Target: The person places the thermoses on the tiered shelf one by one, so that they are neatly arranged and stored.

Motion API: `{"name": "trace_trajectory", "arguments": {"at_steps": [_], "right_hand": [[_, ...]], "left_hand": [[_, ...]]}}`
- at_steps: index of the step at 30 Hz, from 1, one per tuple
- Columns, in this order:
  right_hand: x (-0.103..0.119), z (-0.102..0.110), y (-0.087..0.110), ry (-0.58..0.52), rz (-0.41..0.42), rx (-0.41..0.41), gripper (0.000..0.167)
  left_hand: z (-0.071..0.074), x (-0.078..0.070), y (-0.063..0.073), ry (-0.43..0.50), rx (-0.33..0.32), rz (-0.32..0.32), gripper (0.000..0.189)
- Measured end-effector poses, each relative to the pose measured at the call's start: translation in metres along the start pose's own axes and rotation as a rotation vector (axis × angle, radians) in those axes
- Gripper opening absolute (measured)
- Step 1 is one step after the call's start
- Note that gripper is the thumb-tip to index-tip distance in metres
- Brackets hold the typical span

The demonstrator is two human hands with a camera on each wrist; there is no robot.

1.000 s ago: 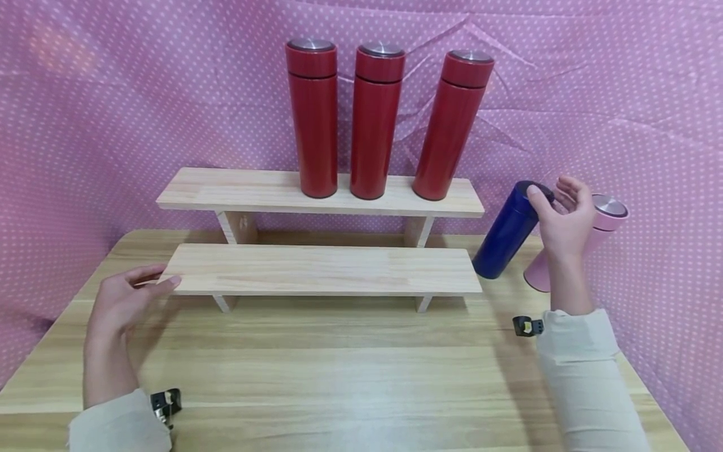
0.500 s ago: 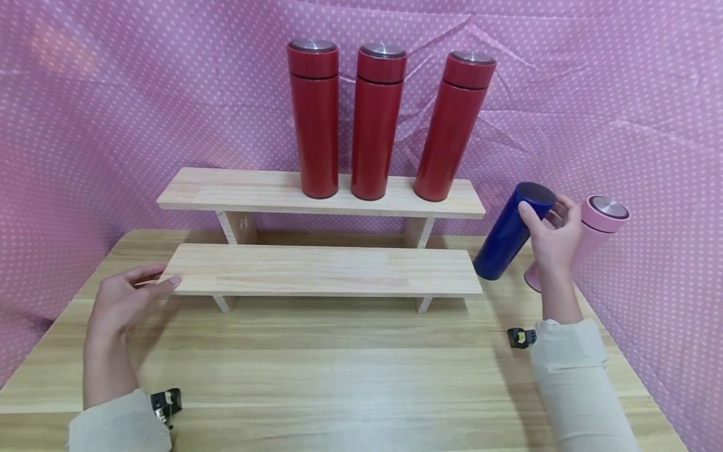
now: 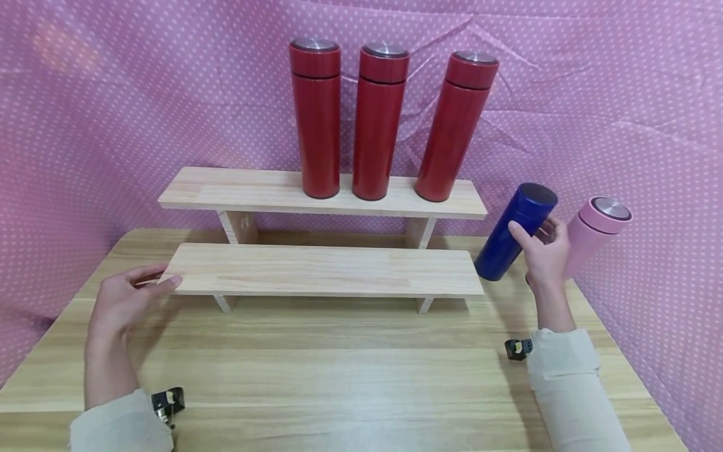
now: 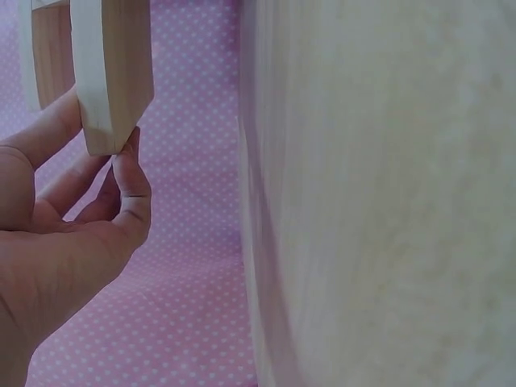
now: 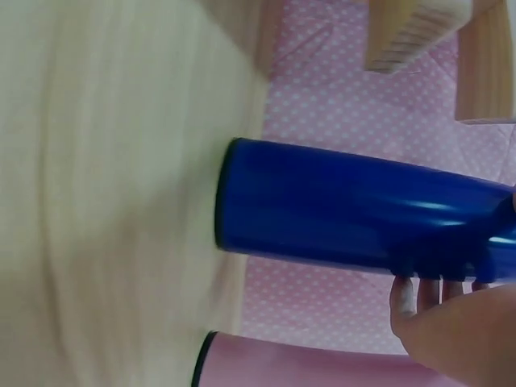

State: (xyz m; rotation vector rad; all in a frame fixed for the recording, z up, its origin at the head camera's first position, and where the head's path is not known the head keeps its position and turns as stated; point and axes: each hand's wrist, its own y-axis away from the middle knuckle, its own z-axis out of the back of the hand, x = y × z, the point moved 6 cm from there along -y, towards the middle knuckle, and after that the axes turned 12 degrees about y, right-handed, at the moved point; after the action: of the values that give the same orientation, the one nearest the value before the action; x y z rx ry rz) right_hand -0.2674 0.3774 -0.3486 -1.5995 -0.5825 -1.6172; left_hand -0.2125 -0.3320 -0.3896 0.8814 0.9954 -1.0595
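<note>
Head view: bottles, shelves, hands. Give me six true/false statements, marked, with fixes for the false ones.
1. Three red bottles stand on the upper shelf. True.
2. The left hand hangs away from the shelves. False: it pinches the left end of the lower shelf.
3. The right hand grips the blue bottle. True.
4. The pink bottle is to the right of the blue bottle. True.
5. The blue bottle's lid has a silver top. False: its top is dark.
6. Two bottles stand on the lower shelf. False: the shelved bottles are all on the upper shelf.
</note>
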Motion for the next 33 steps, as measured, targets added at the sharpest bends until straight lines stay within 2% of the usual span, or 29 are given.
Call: {"name": "trace_trajectory", "arguments": {"at_steps": [6, 21, 28, 33], "right_hand": [[-0.012, 0.000, 0.000, 0.060, -0.012, 0.053, 0.065], [-0.027, -0.002, 0.001, 0.056, -0.102, 0.170, 0.058], [-0.040, -0.004, 0.002, 0.162, -0.145, 0.286, 0.070], [-0.045, -0.005, 0.002, 0.181, -0.142, 0.298, 0.075]], "left_hand": [[0.000, 0.001, 0.002, 0.008, -0.018, 0.006, 0.078], [-0.001, 0.000, 0.002, -0.001, -0.026, 0.022, 0.078], [-0.001, -0.001, 0.002, -0.005, -0.010, 0.018, 0.080], [0.000, 0.000, 0.003, 0.006, -0.009, 0.024, 0.080]]}}
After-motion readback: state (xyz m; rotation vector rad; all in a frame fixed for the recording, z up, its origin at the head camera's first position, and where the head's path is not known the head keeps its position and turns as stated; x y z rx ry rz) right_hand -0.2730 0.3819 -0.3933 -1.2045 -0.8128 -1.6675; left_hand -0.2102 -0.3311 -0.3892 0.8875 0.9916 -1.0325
